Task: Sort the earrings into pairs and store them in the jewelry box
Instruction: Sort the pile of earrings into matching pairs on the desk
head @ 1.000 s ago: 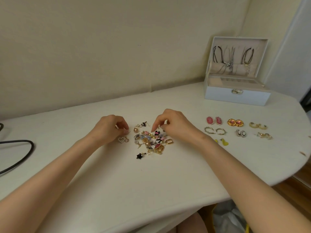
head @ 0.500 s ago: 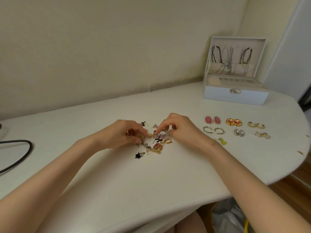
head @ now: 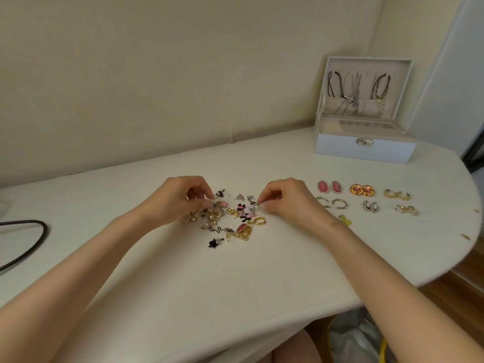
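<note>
Black cable (head: pixel 31 239) left; sorted pairs (head: pixel 364 199) right, yellow piece (head: pixel 345 220) maybe half-hidden

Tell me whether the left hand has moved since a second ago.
Yes. The left hand has shifted right, toward the jewelry box, and now sits over the left edge of the earring pile.

We see a white table (head: pixel 235 284) with a rounded right end. On it, near the middle, lies a loose heap of mixed earrings (head: pixel 230 218). To the right, matched pairs (head: pixel 364 200) sit in rows, well apart from the heap. Behind them stands an open white jewelry box (head: pixel 364 150). A black cable (head: pixel 28 239) loops over the left edge.
</note>
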The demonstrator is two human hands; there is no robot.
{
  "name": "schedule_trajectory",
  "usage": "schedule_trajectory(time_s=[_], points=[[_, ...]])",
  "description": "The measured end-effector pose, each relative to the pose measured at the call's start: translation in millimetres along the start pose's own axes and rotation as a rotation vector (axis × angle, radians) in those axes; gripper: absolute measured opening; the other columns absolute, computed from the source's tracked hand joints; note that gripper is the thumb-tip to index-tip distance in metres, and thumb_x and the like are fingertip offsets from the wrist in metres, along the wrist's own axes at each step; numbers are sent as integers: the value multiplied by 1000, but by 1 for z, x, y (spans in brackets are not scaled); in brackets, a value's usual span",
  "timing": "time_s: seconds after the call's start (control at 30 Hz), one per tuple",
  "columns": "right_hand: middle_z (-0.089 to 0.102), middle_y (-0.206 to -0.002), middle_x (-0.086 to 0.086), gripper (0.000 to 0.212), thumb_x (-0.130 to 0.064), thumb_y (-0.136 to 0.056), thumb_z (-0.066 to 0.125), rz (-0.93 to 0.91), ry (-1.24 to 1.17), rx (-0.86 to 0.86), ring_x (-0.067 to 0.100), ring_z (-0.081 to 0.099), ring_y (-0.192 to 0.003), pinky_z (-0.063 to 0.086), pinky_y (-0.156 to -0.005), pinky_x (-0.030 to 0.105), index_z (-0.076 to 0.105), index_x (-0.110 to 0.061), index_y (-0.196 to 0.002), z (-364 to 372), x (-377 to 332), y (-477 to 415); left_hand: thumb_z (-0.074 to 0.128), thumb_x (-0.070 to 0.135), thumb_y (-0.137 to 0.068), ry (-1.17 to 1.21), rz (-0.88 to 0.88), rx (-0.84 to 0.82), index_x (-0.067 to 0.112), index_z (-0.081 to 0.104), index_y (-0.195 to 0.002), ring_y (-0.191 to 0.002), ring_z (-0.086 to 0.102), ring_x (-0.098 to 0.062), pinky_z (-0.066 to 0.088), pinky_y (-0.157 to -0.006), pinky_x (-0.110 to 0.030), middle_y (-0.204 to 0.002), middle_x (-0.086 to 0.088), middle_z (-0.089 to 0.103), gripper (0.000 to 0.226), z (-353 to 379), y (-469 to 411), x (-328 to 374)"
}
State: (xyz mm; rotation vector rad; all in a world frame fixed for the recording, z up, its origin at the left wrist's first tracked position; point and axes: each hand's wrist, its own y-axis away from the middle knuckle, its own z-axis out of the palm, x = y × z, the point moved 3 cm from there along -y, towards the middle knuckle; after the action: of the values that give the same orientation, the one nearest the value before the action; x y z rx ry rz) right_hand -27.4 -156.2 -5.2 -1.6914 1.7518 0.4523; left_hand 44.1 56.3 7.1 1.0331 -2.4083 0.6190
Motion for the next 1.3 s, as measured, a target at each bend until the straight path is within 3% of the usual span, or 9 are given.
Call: schedule_trajectory(time_s=[0.13,0.33,0.47,0.6,0.8,0.97,1.07,1.17,1.3], points=[[66,-75,-5,3,-12,-78,72,3,-66,102,3,55,-70,39,-61,5,74,-14,-80,-9,-1,-2,69,15,-81,-49,-1,-3,21,68,-82,-68,52,-9,38,-62,-12,-78,4,62,6,0,-1,0],[60,-84,-5,13,-17,-78,71,16,64,9,11,54,-78,46,-75,28,73,-22,-90,-1,-3,-1,66,16,-84,-166,-26,-76,19,72,-92,-77,53,-12,40,-70,-18,-85,2,62,11,6,0,-3],[57,-91,-2,20,-10,-83,65,-70,63,-23,12,51,-81,45,-77,28,73,-25,-93,10,-18,-1,67,17,-84,-144,-12,-138,21,71,-90,-75,53,-10,38,-65,-11,-85,3,63,9,7,1,-1],[52,-90,-3,33,-1,-85,56,-129,109,-74,12,49,-85,45,-79,29,72,-26,-98,22,-34,-3,68,16,-83,-124,-72,-15,21,67,-86,-67,51,-11,37,-60,-14,-76,5,59,6,0,0,-5],[47,-104,4,51,2,-91,36,-169,274,-175,21,45,-104,44,-88,35,61,-30,-122,37,-45,-10,71,16,-80,-11,-163,209,15,57,-76,-60,57,-13,35,-53,-15,-71,2,60,15,-9,0,-6],[50,-103,2,42,1,-92,42,-158,222,-104,17,48,-99,46,-83,32,71,-28,-100,29,-44,-12,69,13,-81,10,-158,260,8,59,-76,-51,55,4,37,-50,-5,-63,4,58,12,-10,2,-4],[48,-97,-3,29,-10,-93,50,-162,172,-84,11,45,-93,40,-79,25,70,-30,-101,28,-43,-15,66,7,-83,26,-153,267,7,61,-80,-54,56,7,37,-50,-5,-65,6,59,5,-9,1,-5],[50,-93,-4,14,-30,-88,61,-171,165,-121,11,47,-90,39,-75,25,71,-28,-97,36,-45,-17,63,6,-84,22,-154,288,8,61,-82,-56,58,2,37,-51,-4,-70,9,59,4,-9,1,-6],[43,-79,-10,8,-29,-83,67,-160,204,-99,12,46,-83,33,-69,24,69,-21,-85,49,-43,-23,60,3,-86,52,-152,303,8,60,-84,-68,63,-8,41,-56,-4,-78,5,61,5,-9,0,-8]])
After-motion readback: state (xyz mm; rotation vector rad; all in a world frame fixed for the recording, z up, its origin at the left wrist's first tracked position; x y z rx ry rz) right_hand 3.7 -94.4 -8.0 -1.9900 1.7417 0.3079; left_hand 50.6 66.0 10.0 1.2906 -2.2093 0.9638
